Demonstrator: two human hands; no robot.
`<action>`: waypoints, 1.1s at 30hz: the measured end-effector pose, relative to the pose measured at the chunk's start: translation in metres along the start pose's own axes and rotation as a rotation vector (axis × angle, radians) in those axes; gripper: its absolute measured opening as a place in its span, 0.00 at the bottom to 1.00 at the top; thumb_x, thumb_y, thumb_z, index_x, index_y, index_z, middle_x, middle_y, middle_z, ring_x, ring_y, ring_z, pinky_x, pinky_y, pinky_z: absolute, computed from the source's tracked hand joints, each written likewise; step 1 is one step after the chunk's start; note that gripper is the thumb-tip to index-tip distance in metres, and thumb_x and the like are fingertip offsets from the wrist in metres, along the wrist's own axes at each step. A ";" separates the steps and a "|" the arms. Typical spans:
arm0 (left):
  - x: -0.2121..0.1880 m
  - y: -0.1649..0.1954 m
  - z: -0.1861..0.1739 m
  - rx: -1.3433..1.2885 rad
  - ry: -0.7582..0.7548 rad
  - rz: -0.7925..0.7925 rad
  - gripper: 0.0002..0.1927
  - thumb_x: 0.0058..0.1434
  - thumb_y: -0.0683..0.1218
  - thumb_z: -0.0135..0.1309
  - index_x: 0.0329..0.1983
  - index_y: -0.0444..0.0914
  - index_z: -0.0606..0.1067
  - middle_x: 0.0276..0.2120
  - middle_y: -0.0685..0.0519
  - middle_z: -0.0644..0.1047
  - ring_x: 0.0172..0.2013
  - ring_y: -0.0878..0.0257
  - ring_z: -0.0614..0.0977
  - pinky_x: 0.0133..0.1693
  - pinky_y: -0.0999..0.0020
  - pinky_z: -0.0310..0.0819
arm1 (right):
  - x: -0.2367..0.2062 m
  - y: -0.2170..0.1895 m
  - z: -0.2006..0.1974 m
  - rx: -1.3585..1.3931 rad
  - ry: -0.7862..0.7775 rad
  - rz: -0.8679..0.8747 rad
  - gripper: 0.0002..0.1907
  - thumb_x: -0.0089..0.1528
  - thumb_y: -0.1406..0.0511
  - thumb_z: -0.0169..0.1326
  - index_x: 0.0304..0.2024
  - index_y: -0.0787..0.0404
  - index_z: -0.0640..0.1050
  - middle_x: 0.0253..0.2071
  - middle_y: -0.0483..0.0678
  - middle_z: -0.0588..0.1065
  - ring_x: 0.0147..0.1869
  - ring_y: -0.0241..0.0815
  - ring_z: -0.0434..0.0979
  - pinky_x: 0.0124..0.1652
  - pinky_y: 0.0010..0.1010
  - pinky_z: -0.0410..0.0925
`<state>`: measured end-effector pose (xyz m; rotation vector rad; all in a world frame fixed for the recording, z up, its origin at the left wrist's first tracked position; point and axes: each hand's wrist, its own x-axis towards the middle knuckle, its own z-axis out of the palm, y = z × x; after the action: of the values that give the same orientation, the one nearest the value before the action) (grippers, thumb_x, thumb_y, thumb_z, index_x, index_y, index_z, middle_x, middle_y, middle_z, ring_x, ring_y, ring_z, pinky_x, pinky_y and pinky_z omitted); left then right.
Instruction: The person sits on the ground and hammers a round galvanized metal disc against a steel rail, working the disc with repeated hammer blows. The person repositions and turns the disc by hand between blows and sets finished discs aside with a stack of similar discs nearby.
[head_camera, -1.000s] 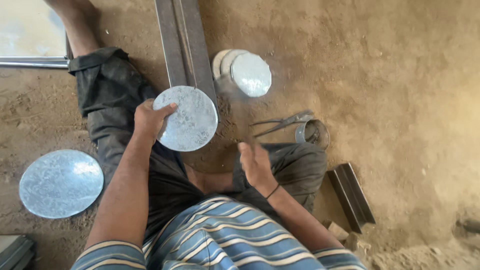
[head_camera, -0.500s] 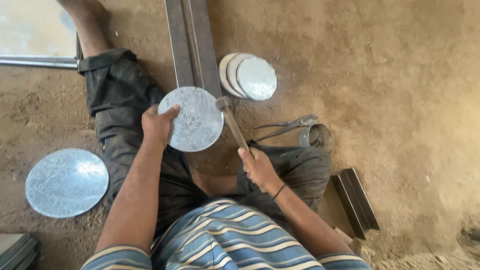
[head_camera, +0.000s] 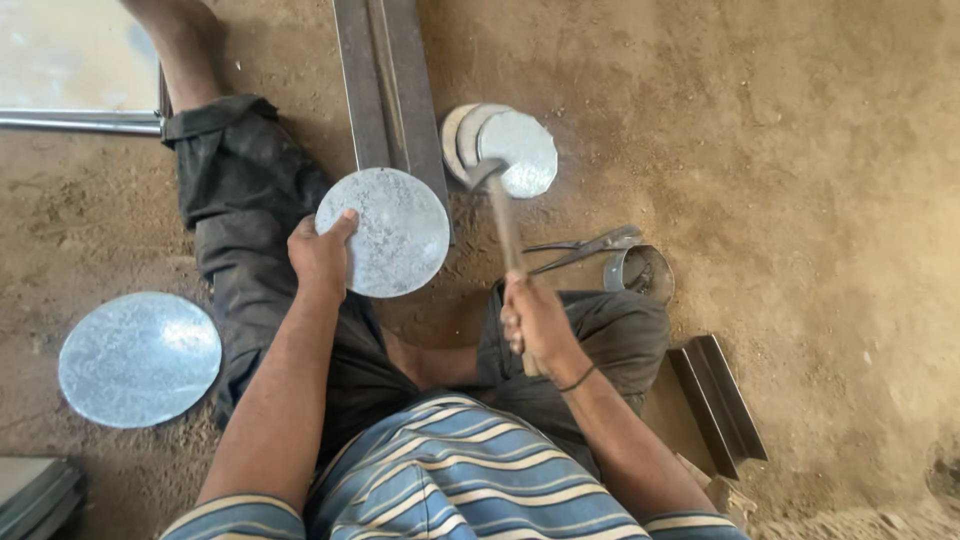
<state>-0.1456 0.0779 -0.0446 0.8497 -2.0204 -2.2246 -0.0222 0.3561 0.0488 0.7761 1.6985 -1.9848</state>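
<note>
I sit on a dirt floor. My left hand (head_camera: 322, 255) grips the left edge of a round metal disc (head_camera: 390, 232) that rests on the end of a long steel bar (head_camera: 390, 80). My right hand (head_camera: 535, 325) is closed around the wooden handle of a hammer (head_camera: 505, 225). The hammer is raised, and its head is over the stack of small discs (head_camera: 505, 150) to the right of the bar.
A larger metal disc (head_camera: 140, 358) lies on the ground at the left. Tin snips (head_camera: 590, 248) and a short metal ring (head_camera: 640, 272) lie by my right knee. An angle-iron piece (head_camera: 718, 402) sits at the right. A metal rail (head_camera: 80, 122) runs at the upper left.
My right hand was empty a second ago; it took up the hammer and has lifted it. The disc in my left hand stayed on the bar.
</note>
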 end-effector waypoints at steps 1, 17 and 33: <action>-0.002 0.000 -0.001 -0.003 -0.008 -0.002 0.18 0.58 0.44 0.66 0.47 0.28 0.78 0.40 0.49 0.83 0.39 0.64 0.82 0.44 0.68 0.76 | -0.003 0.000 -0.004 0.064 -0.014 -0.111 0.21 0.70 0.50 0.43 0.30 0.57 0.67 0.18 0.40 0.63 0.17 0.31 0.60 0.18 0.24 0.58; -0.009 -0.006 -0.001 -0.008 0.019 0.009 0.18 0.60 0.45 0.65 0.48 0.29 0.78 0.41 0.49 0.83 0.41 0.63 0.82 0.45 0.68 0.76 | -0.015 0.028 0.006 0.074 -0.030 -0.486 0.23 0.74 0.51 0.46 0.30 0.59 0.67 0.19 0.42 0.64 0.18 0.30 0.62 0.18 0.24 0.58; -0.006 -0.012 0.002 -0.040 -0.007 0.050 0.18 0.59 0.45 0.65 0.47 0.29 0.78 0.41 0.49 0.83 0.39 0.64 0.82 0.45 0.69 0.76 | 0.029 0.019 0.015 -0.162 0.023 -0.190 0.20 0.71 0.51 0.47 0.33 0.58 0.69 0.22 0.39 0.63 0.20 0.28 0.61 0.19 0.23 0.57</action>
<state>-0.1376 0.0842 -0.0534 0.7806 -1.9701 -2.2370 -0.0343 0.3391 0.0171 0.6031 1.9828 -1.9329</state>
